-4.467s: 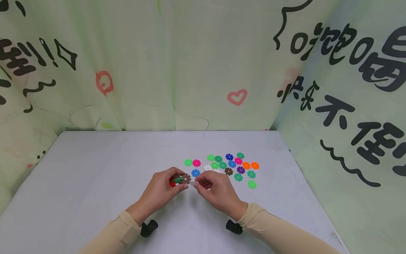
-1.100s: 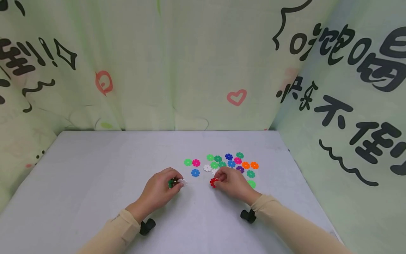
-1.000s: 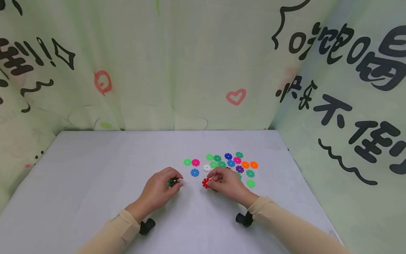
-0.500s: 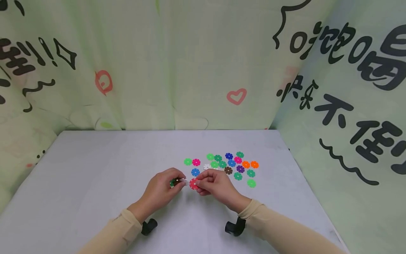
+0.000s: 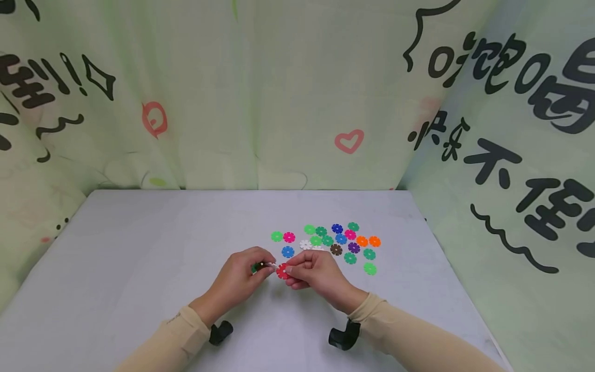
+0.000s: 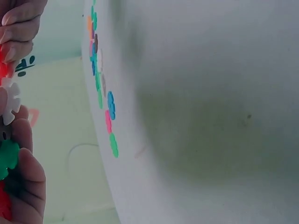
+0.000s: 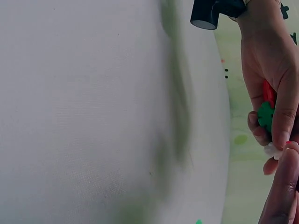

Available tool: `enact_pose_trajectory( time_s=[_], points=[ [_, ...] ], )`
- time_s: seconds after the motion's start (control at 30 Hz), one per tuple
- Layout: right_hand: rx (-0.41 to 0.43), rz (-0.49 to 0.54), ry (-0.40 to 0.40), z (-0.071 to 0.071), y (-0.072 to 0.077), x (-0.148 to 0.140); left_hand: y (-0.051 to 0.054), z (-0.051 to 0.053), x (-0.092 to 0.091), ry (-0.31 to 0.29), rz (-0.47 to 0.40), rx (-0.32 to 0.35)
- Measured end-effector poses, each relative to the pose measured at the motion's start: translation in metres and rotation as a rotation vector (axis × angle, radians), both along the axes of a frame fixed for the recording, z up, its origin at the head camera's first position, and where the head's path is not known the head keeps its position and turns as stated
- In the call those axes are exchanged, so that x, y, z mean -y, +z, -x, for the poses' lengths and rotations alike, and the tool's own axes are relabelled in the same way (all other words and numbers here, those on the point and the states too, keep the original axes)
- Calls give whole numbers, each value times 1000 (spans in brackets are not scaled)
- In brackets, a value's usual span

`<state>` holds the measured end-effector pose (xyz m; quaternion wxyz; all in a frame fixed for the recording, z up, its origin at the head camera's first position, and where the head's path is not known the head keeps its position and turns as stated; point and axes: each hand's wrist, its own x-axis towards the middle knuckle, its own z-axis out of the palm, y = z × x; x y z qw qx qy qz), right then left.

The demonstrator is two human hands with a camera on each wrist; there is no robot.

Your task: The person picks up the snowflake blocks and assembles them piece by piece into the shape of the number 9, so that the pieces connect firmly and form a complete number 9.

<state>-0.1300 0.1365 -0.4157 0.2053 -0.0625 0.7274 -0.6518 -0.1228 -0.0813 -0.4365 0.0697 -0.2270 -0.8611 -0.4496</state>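
In the head view my left hand [image 5: 239, 275] grips a short chain of notched interlocking plastic discs above the table. The left wrist view shows a white disc [image 6: 12, 100], a green disc [image 6: 8, 156] and a red disc [image 6: 4, 203] in it, with a dark one between white and green. My right hand [image 5: 322, 277] pinches another red disc [image 5: 281, 271] between thumb and fingers. This red disc meets the white disc edge to edge; whether their slots are engaged is hidden by my fingertips.
Loose discs in several colours lie flat on the white table [image 5: 139, 248], beyond and to the right of my hands, among them a blue disc [image 5: 287, 251], a brown disc [image 5: 336, 249] and an orange disc [image 5: 374, 241]. A printed curtain [image 5: 209, 103] hangs behind the table.
My right hand, earlier busy at the left hand's white disc, has since picked up a red disc and carried it left to the chain. The left hand stays nearly in place, its chain turned.
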Motion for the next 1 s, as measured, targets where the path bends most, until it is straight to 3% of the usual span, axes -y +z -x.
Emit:
enact_pose_trajectory(
  time_s=[0.27,0.47,0.63,1.0],
  points=[
    [-6,32,-34,-1,1,3,2,-2,-2,7,-43,27],
    [-12,29,-45,-2,2,4,2,-4,-1,12,-3,-12],
    [-4,30,-53,-3,2,3,3,-3,-1,-19,-14,-35],
    [20,-4,52,0,-4,0,-2,-1,9,-87,113,-6]
  ],
)
